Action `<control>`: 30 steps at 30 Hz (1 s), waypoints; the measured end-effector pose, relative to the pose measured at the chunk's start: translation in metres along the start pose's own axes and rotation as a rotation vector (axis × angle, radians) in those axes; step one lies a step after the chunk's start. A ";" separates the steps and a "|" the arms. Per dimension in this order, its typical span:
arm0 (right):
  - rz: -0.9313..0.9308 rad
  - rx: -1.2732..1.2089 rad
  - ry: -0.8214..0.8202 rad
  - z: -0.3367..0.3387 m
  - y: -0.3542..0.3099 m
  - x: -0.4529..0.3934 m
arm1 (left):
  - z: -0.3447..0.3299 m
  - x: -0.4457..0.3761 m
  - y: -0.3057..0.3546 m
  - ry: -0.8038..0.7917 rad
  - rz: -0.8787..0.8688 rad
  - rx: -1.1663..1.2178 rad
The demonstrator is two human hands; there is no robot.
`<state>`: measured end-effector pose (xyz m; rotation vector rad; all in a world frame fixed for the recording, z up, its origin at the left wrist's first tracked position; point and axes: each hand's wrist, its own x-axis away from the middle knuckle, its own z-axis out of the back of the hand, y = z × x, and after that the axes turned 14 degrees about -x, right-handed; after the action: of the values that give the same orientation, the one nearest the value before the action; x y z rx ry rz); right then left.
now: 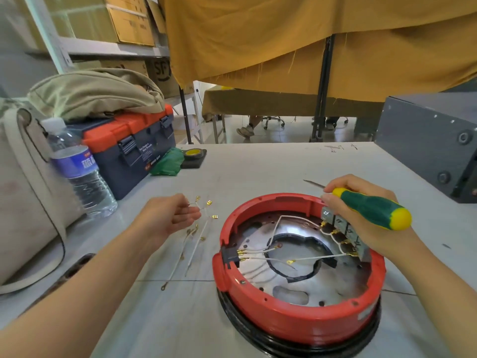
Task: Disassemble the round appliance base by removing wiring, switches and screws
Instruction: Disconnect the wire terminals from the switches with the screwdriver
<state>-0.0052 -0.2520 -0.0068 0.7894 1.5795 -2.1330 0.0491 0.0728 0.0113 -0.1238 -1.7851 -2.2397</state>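
The round red appliance base (pixel 296 324) lies upside down on the table, its metal inside showing. White wires (pixel 313 259) with brass terminals run from a black connector (pixel 229 255) at its left rim to a grey switch block (pixel 340 224) at its right rim. My right hand (pixel 361 215) rests on that switch block and holds a green and yellow screwdriver (pixel 371 208), blade pointing away to the left. My left hand (pixel 170 218) hovers left of the base, fingers spread, a loose white wire bundle (pixel 204 206) at its fingertips. More removed wires (pixel 192 248) lie on the table below it.
A water bottle (pixel 77 169) and a blue and orange toolbox (pixel 131 146) stand at the left, with a beige bag (pixel 23 192) beside them. A grey metal box (pixel 433 146) sits at the far right. Green cloth (pixel 166 162) and a yellow tape roll (pixel 193 152) lie behind.
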 end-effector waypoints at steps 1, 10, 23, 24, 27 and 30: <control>0.001 0.025 0.009 0.000 0.001 0.000 | 0.002 -0.002 -0.005 0.008 0.000 -0.062; 0.030 0.080 0.013 -0.001 0.003 0.000 | 0.012 -0.015 -0.027 0.121 -0.064 -0.465; 0.012 0.086 0.008 -0.001 0.000 0.000 | 0.011 -0.015 -0.030 0.214 -0.207 -0.772; 0.014 0.076 0.008 -0.001 0.001 -0.001 | 0.006 -0.010 -0.024 0.215 -0.281 -0.784; -0.010 0.001 0.020 -0.002 0.002 -0.002 | -0.015 0.013 -0.002 0.108 -0.594 -0.801; -0.045 -0.054 0.023 -0.001 0.002 -0.002 | -0.038 0.029 0.015 -0.177 -0.854 -0.917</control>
<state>-0.0020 -0.2519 -0.0073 0.7709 1.6750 -2.1098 0.0295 0.0287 0.0232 0.3401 -0.7426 -3.5924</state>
